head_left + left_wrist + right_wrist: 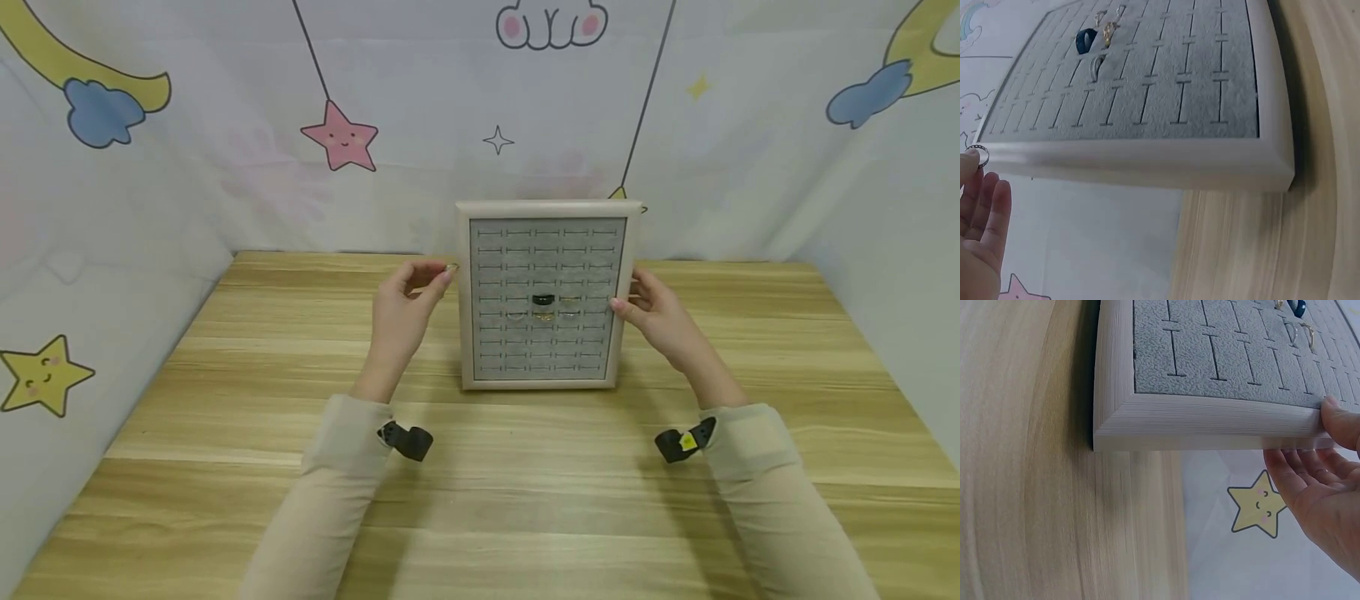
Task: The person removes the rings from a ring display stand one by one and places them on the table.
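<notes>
One ring [451,267] in left hand [402,310], board [543,335] between, gripped by right hand [663,321]

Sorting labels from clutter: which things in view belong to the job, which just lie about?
In use:
pinched ring, in left hand
ring board, gripped by right hand
seated rings

Incidental:
wooden table, support only
star-printed backdrop
black wrist devices, worn

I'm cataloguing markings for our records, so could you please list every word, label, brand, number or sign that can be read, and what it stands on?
There is no readable text in any view.
Yellow sticker on the right wrist camera: any marking is too small to read.
Rings: too small to tell.
Frame: no lettering visible.
Backdrop: drawings only.
</notes>
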The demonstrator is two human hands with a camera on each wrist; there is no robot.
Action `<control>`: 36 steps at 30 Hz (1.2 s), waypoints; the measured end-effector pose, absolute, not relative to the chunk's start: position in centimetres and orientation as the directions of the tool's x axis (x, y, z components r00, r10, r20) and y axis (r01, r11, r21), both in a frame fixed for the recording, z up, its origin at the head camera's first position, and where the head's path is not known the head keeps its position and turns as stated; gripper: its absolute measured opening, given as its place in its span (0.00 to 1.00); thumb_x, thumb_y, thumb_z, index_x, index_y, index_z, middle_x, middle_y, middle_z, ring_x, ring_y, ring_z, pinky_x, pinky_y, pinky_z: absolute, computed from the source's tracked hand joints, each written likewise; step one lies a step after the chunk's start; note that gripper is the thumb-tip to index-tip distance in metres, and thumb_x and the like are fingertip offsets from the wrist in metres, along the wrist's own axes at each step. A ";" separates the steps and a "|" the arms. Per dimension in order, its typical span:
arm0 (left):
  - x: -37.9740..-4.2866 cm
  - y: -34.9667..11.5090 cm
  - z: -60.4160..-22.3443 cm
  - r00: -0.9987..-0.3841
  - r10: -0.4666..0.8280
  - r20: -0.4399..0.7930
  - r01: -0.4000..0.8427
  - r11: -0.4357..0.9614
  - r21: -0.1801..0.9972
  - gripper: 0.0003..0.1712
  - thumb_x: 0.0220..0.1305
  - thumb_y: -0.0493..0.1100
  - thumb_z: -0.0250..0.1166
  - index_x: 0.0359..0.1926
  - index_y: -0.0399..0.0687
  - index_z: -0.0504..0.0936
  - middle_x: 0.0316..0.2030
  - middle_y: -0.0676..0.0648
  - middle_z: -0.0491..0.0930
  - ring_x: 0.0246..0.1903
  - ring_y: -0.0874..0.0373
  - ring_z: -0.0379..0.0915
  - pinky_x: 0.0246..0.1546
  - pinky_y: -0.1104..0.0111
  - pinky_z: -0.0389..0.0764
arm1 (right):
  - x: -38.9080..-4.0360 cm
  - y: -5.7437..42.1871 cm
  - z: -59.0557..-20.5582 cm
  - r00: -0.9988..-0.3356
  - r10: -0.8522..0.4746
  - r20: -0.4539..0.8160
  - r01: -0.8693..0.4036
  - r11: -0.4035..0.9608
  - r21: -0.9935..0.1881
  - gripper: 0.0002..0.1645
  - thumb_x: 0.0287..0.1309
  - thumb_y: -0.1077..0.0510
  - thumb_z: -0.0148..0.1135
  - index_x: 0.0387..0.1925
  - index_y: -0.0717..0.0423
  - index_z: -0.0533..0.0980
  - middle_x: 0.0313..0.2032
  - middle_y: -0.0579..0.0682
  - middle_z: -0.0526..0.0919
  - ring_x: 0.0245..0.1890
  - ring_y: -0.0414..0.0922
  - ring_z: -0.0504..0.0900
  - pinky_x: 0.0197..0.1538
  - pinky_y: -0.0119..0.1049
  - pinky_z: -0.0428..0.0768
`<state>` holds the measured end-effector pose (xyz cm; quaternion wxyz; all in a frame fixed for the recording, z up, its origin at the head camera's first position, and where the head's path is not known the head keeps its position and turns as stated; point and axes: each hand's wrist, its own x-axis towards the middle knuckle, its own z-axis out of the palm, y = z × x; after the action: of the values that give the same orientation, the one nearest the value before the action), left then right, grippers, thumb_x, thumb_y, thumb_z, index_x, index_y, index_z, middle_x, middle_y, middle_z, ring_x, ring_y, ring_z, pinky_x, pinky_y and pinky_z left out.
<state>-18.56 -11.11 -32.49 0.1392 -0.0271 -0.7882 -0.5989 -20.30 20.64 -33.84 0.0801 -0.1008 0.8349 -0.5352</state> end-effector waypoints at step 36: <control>-18.6 -24.2 -39.8 -0.841 -0.541 -0.024 -0.311 0.446 0.839 0.16 0.66 0.43 0.60 0.50 0.36 0.80 0.39 0.47 0.78 0.31 0.71 0.64 0.31 0.83 0.66 | -20.4 20.7 -33.7 -0.965 -0.260 -0.040 -0.066 0.385 -0.921 0.38 0.69 0.61 0.49 0.74 0.59 0.45 0.66 0.68 0.63 0.67 0.61 0.64 0.69 0.55 0.65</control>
<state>-18.60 -24.18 -39.78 0.1245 0.2531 -0.8410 -0.4616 -20.38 20.74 -33.71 0.0890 -0.0984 0.8274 -0.5457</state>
